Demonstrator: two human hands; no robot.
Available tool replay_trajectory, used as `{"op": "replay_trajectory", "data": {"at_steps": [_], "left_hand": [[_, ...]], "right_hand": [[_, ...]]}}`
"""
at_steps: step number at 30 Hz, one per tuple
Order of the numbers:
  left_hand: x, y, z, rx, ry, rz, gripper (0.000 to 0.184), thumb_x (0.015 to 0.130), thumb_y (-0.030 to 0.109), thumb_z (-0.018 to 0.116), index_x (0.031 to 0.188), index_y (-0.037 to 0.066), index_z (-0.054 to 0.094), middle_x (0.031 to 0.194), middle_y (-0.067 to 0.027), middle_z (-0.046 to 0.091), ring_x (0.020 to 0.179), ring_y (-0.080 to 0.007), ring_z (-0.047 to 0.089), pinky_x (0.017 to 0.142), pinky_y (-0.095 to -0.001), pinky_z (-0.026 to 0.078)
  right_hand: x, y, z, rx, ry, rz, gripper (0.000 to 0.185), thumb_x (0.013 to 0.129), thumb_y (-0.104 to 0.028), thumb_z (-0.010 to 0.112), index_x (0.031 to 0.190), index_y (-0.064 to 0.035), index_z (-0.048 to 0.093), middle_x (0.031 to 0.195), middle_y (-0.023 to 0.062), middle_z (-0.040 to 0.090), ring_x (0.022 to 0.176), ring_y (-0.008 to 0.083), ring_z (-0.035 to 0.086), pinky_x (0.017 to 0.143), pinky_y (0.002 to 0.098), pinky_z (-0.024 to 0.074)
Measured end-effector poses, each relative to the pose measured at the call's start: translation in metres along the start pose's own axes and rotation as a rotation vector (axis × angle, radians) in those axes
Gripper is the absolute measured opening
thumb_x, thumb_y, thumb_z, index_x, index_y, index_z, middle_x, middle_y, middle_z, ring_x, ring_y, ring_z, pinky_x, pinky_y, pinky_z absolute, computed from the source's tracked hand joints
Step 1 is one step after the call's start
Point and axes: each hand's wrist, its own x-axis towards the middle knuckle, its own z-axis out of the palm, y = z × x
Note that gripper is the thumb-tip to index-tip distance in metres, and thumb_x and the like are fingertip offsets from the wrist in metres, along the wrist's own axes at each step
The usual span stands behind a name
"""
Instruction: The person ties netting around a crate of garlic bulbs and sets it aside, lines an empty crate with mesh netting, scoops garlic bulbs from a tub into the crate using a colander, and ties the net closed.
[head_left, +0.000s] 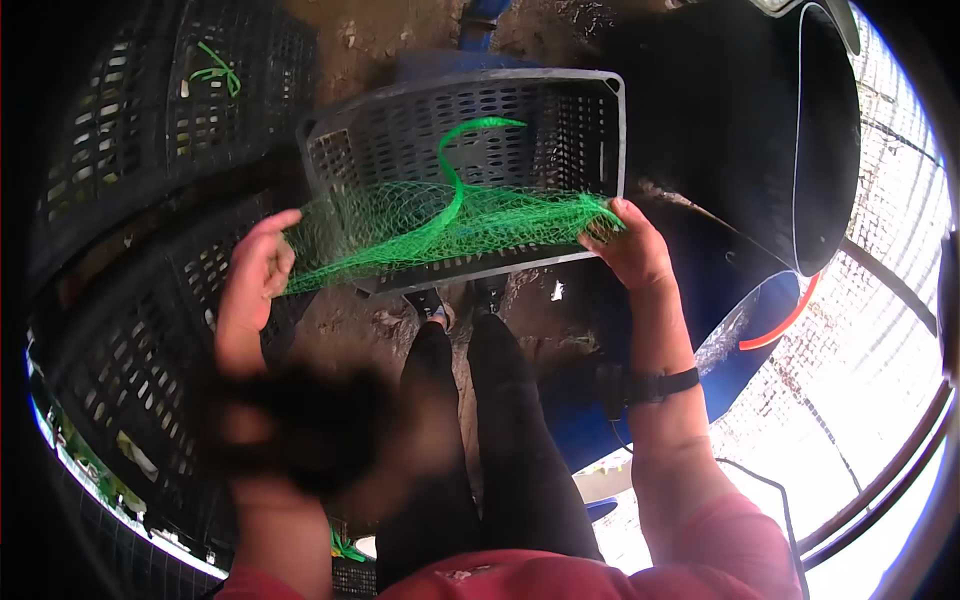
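Two-handed, grasping a green net (475,218) stretched lengthwise from left to right above the near part of a dark crate (572,105); pinching its right end with the right hand (637,248), clasping its left end with the left hand (252,272), equally near to both.

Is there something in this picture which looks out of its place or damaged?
A small white patch, perhaps a scrap, lies right of the shoes; it looks odd, being so bright against the brown floor. The green net shows no clear damage.
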Motion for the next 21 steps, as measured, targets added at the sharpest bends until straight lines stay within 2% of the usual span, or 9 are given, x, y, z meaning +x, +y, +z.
{"op": "replay_trajectory", "data": {"at_steps": [1,3,6,7,8,10,11,18,21], "left_hand": [[0.000,-0.005,-0.002,0.084,-0.107,-0.054,0.039,0.088,0.029,0.039,0.111,0.001,0.055,0.060,0.0015,0.046,0.040,-0.0036,0.027,0.038,-0.0180,0.022],[0.000,-0.009,0.002,0.120,-0.251,-0.195,0.044,0.086,0.036,0.037,0.089,-0.002,0.059,0.062,-0.0024,0.049,0.038,-0.0056,0.027,0.038,-0.0196,0.023],[0.005,-0.020,-0.009,-0.121,-0.346,-0.263,0.046,0.085,0.038,0.037,0.082,-0.002,0.060,0.061,-0.0050,0.051,0.038,-0.0078,0.028,0.038,-0.0217,0.025],[0.011,-0.026,-0.010,-0.344,-0.579,-0.139,0.048,0.088,0.037,0.034,0.101,-0.001,0.059,0.061,-0.0053,0.050,0.038,-0.0096,0.028,0.039,-0.0224,0.026],[0.011,-0.032,-0.013,-0.343,-0.577,-0.140,0.048,0.088,0.037,0.034,0.101,-0.001,0.059,0.061,-0.0053,0.050,0.038,-0.0096,0.028,0.039,-0.0224,0.026],[-0.002,-0.025,0.008,-0.668,-0.348,0.065,0.047,0.092,0.031,0.028,0.128,0.008,0.046,0.061,-0.0032,0.044,0.036,-0.0100,0.030,0.038,-0.0237,0.028],[0.002,-0.029,0.001,-0.647,-0.445,0.187,0.050,0.093,0.026,0.028,0.142,0.018,0.026,0.073,-0.0047,0.046,0.039,-0.0107,0.031,0.040,-0.0235,0.029],[-0.001,-0.008,0.007,-0.706,-0.159,0.246,0.057,0.087,0.031,0.040,0.141,0.021,0.025,0.101,-0.0114,0.051,0.050,-0.0127,0.034,0.050,-0.0245,0.032],[0.002,-0.013,0.027,-0.374,-0.175,0.206,0.063,0.086,0.031,0.042,0.143,0.023,0.017,0.095,-0.0100,0.053,0.051,-0.0088,0.032,0.047,-0.0205,0.030]], "right_hand": [[0.005,-0.001,0.001,0.090,-0.069,0.022,0.019,0.093,-0.021,0.047,0.098,-0.0031,0.052,0.100,0.0121,0.057,0.096,0.0284,0.055,0.086,0.0469,0.0456],[0.015,-0.006,0.008,0.188,0.019,0.054,0.019,0.093,-0.019,0.046,0.098,-0.0019,0.052,0.098,0.0126,0.057,0.095,0.0292,0.055,0.086,0.0471,0.0457],[0.032,-0.010,-0.002,0.290,0.078,0.082,0.020,0.095,-0.016,0.041,0.100,0.0010,0.050,0.097,0.0142,0.057,0.093,0.0290,0.056,0.087,0.0441,0.0463],[0.034,-0.007,0.001,0.259,0.066,0.066,0.020,0.095,-0.016,0.042,0.099,0.0002,0.051,0.095,0.0129,0.058,0.090,0.0270,0.057,0.084,0.0408,0.0475],[0.034,-0.004,0.004,0.228,0.054,0.052,0.019,0.095,-0.017,0.043,0.099,-0.0006,0.052,0.094,0.0117,0.058,0.088,0.0249,0.057,0.081,0.0375,0.0486],[0.036,0.006,-0.004,0.093,0.066,-0.041,0.017,0.093,-0.017,0.046,0.093,-0.0024,0.054,0.087,0.0074,0.058,0.080,0.0198,0.057,0.073,0.0321,0.0485],[0.035,0.011,-0.008,-0.020,0.092,-0.094,0.016,0.092,-0.017,0.048,0.090,-0.0032,0.055,0.084,0.0055,0.058,0.077,0.0175,0.056,0.071,0.0301,0.0474],[0.014,0.024,-0.017,-0.050,-0.205,-0.073,0.010,0.088,-0.011,0.054,0.086,-0.0023,0.058,0.078,0.0035,0.058,0.073,0.0154,0.056,0.073,0.0295,0.0457],[0.002,0.028,0.001,-0.197,-0.262,0.037,0.013,0.085,-0.006,0.055,0.095,-0.0002,0.061,0.088,0.0086,0.063,0.082,0.0194,0.061,0.079,0.0311,0.0468]]}}
